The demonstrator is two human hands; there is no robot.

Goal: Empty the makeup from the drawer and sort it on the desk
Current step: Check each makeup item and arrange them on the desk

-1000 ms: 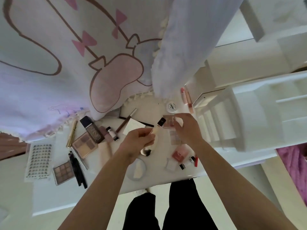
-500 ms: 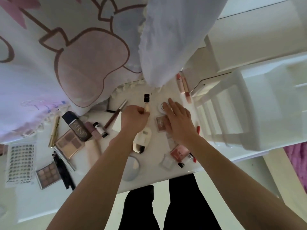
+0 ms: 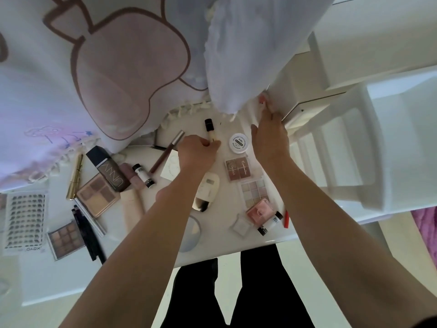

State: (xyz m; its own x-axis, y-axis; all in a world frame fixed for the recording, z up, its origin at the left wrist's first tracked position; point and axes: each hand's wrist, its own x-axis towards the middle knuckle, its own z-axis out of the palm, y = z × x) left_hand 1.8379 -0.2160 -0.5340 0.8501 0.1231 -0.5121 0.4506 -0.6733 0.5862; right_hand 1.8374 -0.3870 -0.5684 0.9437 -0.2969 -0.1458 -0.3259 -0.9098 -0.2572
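Head view: the white jar (image 3: 238,143) with the round printed lid stands near the back of the white worktop (image 3: 222,242) and serves as the marker here.

Just left of the jar, the left hand (image 3: 197,153) is curled into a closed grip around the lower end of a slim cream tube (image 3: 210,131). The tube's black cap points away from the person, toward the fringed printed cloth (image 3: 94,67) hanging behind the jar.

Right of the jar and a little beyond it, the right hand (image 3: 269,136) is stretched out, its grip wide. The thumb is splayed toward the jar and the straight fingertips lie at two pink tubes (image 3: 263,100) against the edge of the white drawer (image 3: 369,147).

Directly in front of the jar lies a brown eyeshadow palette (image 3: 238,171), then a pale palette (image 3: 254,192), then a pink compact (image 3: 259,211) near the worktop's front edge. In front and to the left of the jar, a white bottle (image 3: 207,190) lies under the left forearm. Further left of the jar are a brown pencil (image 3: 166,152) and a dark foundation bottle (image 3: 108,169).
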